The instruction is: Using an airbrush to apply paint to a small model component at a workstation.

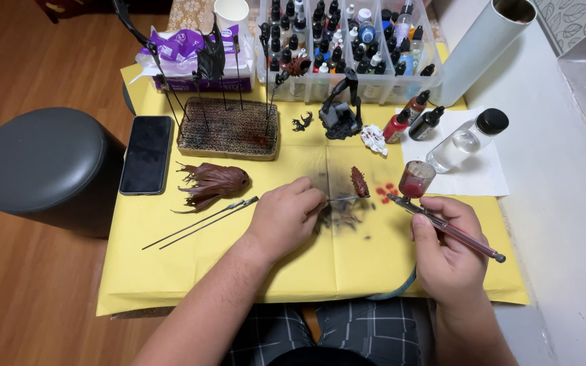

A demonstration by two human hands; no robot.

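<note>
Yellow paper (191, 271) covers worktop, wood floor left, white ledge right. Left hand (286, 215) grip pinched on stick with brown miniature part (359, 181); right hand (446, 244) grip wrapped round airbrush (442, 224). Front paper edge free.

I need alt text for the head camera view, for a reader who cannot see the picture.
A person's right hand aims an airbrush at a small brown spiky part, which the left hand holds up on a thin stick above yellow paper. Behind stand paint bottles, a cardboard block with clipped parts, a phone and a larger brown piece.
</note>
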